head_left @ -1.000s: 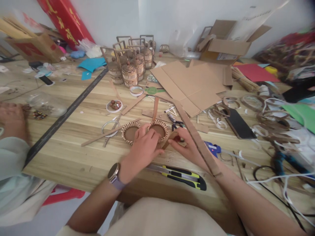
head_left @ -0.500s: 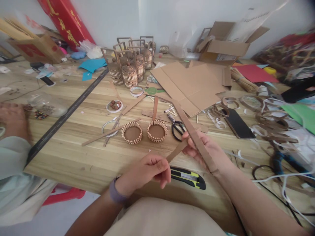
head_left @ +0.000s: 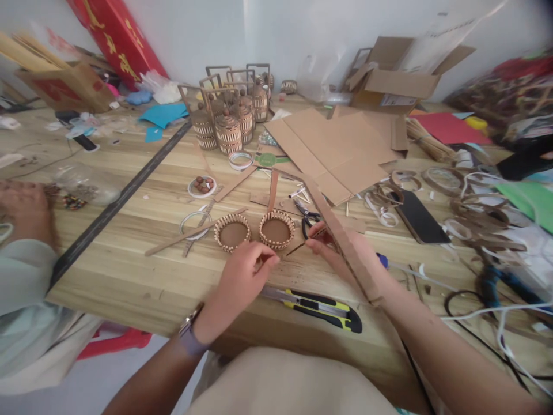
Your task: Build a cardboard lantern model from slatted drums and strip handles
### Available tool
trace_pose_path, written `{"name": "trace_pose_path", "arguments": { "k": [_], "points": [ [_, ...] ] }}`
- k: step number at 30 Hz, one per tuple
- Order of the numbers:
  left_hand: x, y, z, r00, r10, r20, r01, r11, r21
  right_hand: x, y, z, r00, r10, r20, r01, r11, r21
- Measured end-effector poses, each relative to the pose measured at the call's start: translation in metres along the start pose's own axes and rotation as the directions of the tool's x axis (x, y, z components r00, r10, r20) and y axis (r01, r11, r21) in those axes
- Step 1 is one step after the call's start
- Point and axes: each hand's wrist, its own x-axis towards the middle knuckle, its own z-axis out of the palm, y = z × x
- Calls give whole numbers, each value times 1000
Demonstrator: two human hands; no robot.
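Note:
My left hand [head_left: 244,275] pinches one end of a thin brown cardboard strip [head_left: 298,246] just in front of two small round woven baskets [head_left: 232,233] [head_left: 277,229]. My right hand [head_left: 345,259] pinches the strip's other end near the right basket. A long cardboard strip [head_left: 334,230] lies over my right wrist and runs back across the table. A yellow and black utility knife [head_left: 317,304] lies near the table's front edge, just below my hands. Black scissors [head_left: 309,222] lie behind my right hand.
Finished woven baskets with handles [head_left: 227,115] stand at the back. Flat cardboard sheets [head_left: 332,147], a black phone [head_left: 417,216], cardboard rings [head_left: 475,207] and cables [head_left: 496,311] crowd the right. A long black ruler [head_left: 121,199] crosses the left side. Another person's hand [head_left: 21,207] rests at far left.
Both hands moved forward and down from near my body to the table beside the baskets, still holding the thin strip, which now lies lower and shorter in view.

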Motion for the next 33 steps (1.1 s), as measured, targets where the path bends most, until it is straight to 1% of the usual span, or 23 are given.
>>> {"name": "trace_pose_path", "arguments": {
  "k": [1, 2, 3, 5, 7, 11, 16, 25, 33],
  "points": [
    [4, 0, -2, 994, 97, -41, -91, 986, 138, 2, 1, 6, 1000, -28, -3, 28, 1000, -3],
    [7, -1, -3, 983, 179, -50, -160, 952, 262, 4, 2, 12, 999, -54, -5, 54, 999, 3],
    [11, -1, -2, 972, 233, -32, -206, 908, 364, 6, 2, 18, 997, -76, -5, 76, 997, 6],
    [16, -2, 0, 964, 263, 41, -249, 833, 494, 10, 1, 26, 995, -100, -3, 100, 995, -6],
    [20, -2, 4, 961, 248, 118, -272, 793, 545, 13, -1, 30, 994, -113, -14, 112, 993, -25],
    [27, -3, 9, 960, 196, 201, -277, 782, 559, 14, -5, 33, 991, -131, -12, 130, 989, -67],
    [35, -2, 10, 955, 161, 248, -277, 782, 558, 13, -7, 34, 994, -112, 5, 112, 986, -124],
    [39, -6, 16, 960, 141, 242, -262, 758, 597, 13, -11, 42, 992, -125, -28, 121, 986, -118],
    [40, -8, 17, 958, 150, 246, -272, 749, 604, 9, -11, 47, 989, -131, -65, 122, 984, -127]
  ]
}}
